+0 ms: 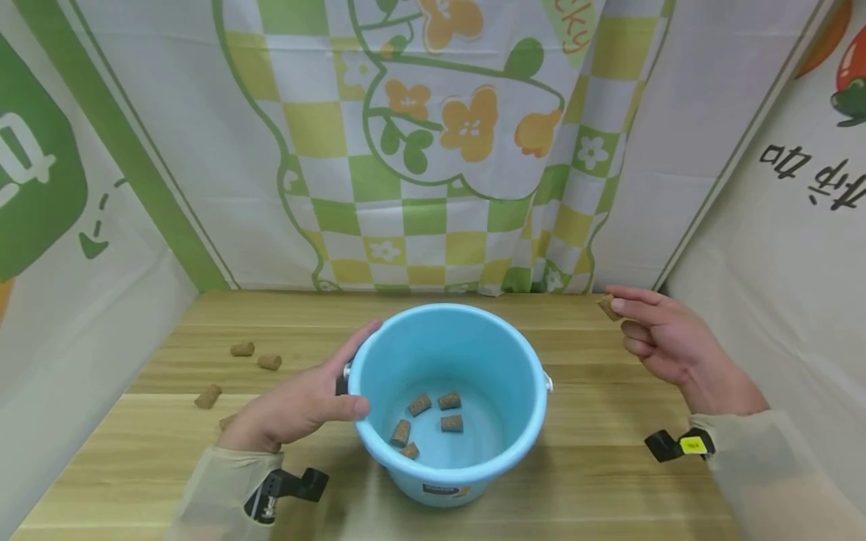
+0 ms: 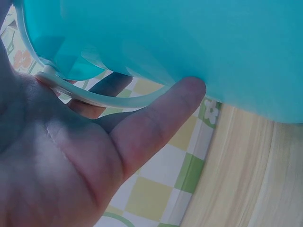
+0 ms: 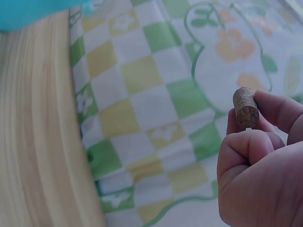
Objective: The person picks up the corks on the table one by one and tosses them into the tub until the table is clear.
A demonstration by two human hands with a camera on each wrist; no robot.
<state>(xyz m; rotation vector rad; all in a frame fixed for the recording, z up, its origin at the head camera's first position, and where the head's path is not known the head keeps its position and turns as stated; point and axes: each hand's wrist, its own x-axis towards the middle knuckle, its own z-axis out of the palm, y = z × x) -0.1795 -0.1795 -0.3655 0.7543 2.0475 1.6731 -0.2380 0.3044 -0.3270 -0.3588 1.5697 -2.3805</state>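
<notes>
A light blue bucket (image 1: 452, 475) stands on the wooden table, with several corks (image 1: 451, 423) lying on its bottom. My left hand (image 1: 304, 398) rests against its left side, thumb at the rim and fingers spread along the outer wall. The left wrist view shows a straight finger (image 2: 161, 123) touching the wall and the pale bucket handle (image 2: 106, 99) passing by the hand. To the right of the bucket, my right hand (image 1: 666, 334) pinches one cork (image 3: 246, 108) between thumb and fingertips, raised off the table.
Loose corks (image 1: 269, 362) lie on the table (image 1: 595, 481) left of the bucket, one partly hidden behind the left forearm. A patterned curtain (image 1: 433, 225) hangs along the table's back edge. Printed cloth walls (image 1: 778, 248) stand at both sides.
</notes>
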